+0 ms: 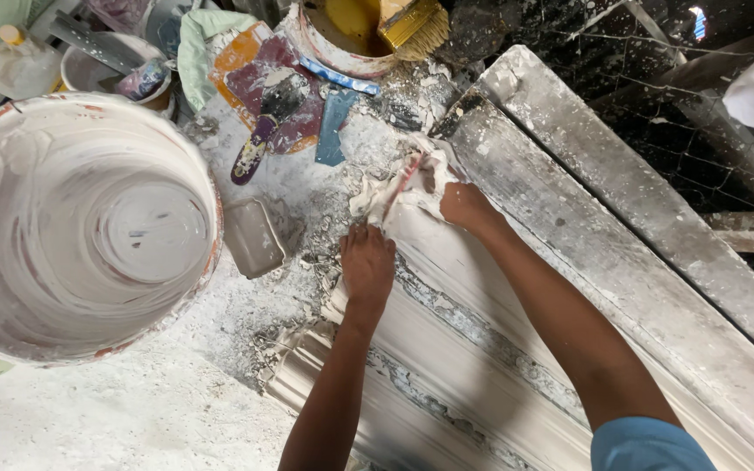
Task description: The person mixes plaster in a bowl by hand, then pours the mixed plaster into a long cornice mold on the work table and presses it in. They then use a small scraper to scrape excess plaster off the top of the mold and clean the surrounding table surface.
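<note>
A big white bucket [80, 227], smeared inside with wet plaster, sits closest to the lens at the left, on a powder-covered floor [115, 419]. Beside it runs a long ribbed plaster moulding [447, 349], lying slantwise from the lower middle up toward the top centre; its ridges are white and smooth, with grey, crumbly seams between them. At its upper end lies a wad of cloth [403, 183], white with a reddish streak, soaked and caked in plaster. The left hand [366, 266] presses flat on the moulding just below the wad, fingers together and touching its lower edge. The right hand [467, 208] closes its grip on the right side of the cloth, though how tightly is hard to tell, as the fingers are half buried in it. A small grey tray [253, 237] lies between bucket and moulding. Further off rest a purple-handled scraper [263, 131] and a yellow brush [412, 24].
</note>
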